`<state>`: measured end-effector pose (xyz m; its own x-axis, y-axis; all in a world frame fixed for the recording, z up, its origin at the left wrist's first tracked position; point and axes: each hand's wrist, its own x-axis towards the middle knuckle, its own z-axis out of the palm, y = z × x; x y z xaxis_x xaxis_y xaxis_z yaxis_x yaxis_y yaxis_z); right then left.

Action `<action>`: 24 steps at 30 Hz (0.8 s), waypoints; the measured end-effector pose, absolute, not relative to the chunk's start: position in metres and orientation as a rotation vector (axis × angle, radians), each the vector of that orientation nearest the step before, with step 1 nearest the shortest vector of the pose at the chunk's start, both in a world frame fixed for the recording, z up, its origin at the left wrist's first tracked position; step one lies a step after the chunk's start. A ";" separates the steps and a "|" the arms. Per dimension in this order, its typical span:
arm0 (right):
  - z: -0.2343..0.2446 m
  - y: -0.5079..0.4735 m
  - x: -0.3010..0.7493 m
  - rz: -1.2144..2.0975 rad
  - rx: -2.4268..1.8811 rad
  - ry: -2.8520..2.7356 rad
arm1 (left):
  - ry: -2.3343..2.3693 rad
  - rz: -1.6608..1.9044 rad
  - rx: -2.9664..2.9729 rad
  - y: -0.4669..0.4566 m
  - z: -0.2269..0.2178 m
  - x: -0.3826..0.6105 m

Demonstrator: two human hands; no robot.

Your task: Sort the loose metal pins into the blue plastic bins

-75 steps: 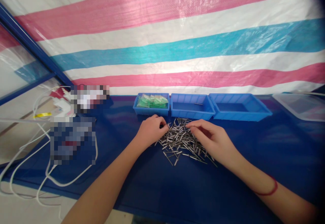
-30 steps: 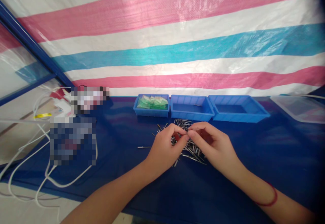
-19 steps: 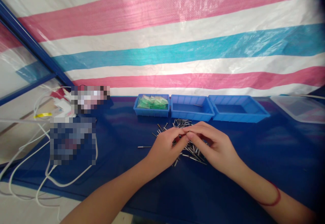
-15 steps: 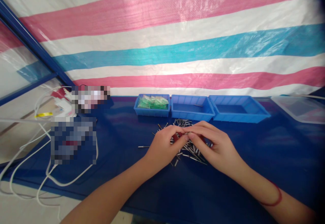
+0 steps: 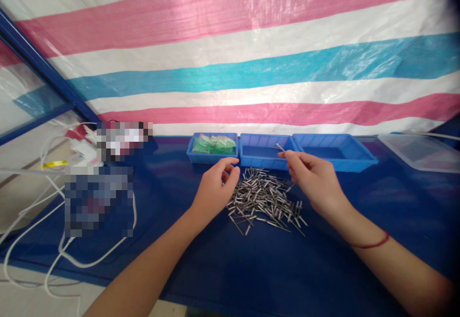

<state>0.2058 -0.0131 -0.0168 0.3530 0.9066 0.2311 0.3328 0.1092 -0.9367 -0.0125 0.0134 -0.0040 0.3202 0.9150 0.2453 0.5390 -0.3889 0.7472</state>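
My right hand [image 5: 311, 175] is pinched on a blind rivet [image 5: 280, 146] at the front edge of the middle blue bin [image 5: 268, 162]. The rivet's thin silver body tilts up and left from the fingertips, over the inside of that bin. My left hand [image 5: 217, 183] hovers at the left side of a pile of blind rivets [image 5: 264, 199], thumb and curled forefinger slightly apart with nothing seen between them. The pile of silver rivets lies loose on the dark blue table [image 5: 251, 264], in front of the bins.
A left blue bin [image 5: 212, 160] holds green-and-clear plastic packets [image 5: 213, 143]. A right blue bin [image 5: 354, 164] adjoins the middle one, with a clear plastic lid [image 5: 417, 152] beyond it. White cables [image 5: 86, 264] and blurred-out items [image 5: 98, 202] occupy the left side.
My hands were together over the pile and have parted. The right moved up and right to the middle bin with a rivet; the left moved left and up, uncovering the pile.
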 end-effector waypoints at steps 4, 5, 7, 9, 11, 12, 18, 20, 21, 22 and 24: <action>-0.013 -0.001 0.215 0.872 -1.302 -0.955 | 1.475 0.718 2.255 0.040 -0.009 -0.035; -0.012 -0.001 0.216 0.897 -1.280 -0.930 | 1.463 0.630 2.334 0.045 -0.011 -0.039; -0.011 -0.004 0.215 0.924 -1.273 -0.909 | 1.426 0.508 2.442 0.049 -0.014 -0.041; -0.013 -0.009 0.215 0.941 -1.291 -0.926 | 1.401 0.466 2.498 0.049 -0.015 -0.038; -0.018 -0.013 0.213 0.949 -1.313 -0.968 | 1.399 0.458 2.530 0.046 -0.016 -0.030; -0.020 -0.015 0.212 0.949 -1.327 -0.994 | 1.398 0.441 2.549 0.045 -0.016 -0.026; -0.021 -0.021 0.203 0.855 -1.446 -1.224 | 1.413 0.321 2.566 0.045 -0.017 -0.018; -0.019 -0.024 0.199 0.798 -1.467 -1.315 | 1.416 0.299 2.570 0.045 -0.018 -0.020; -0.018 -0.025 0.198 0.775 -1.469 -1.359 | 1.419 0.290 2.580 0.045 -0.018 -0.020; -0.018 -0.026 0.197 0.755 -1.468 -1.400 | 1.426 0.287 2.592 0.045 -0.018 -0.021; -0.019 -0.028 0.195 0.722 -1.465 -1.475 | 1.456 0.307 2.615 0.045 -0.017 -0.022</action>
<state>0.1948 -0.0283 -0.0191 0.1152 0.9740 0.1950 0.4440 0.1251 -0.8872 -0.0222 0.0445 -0.0173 0.5128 0.8511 0.1125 0.8240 -0.5247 0.2139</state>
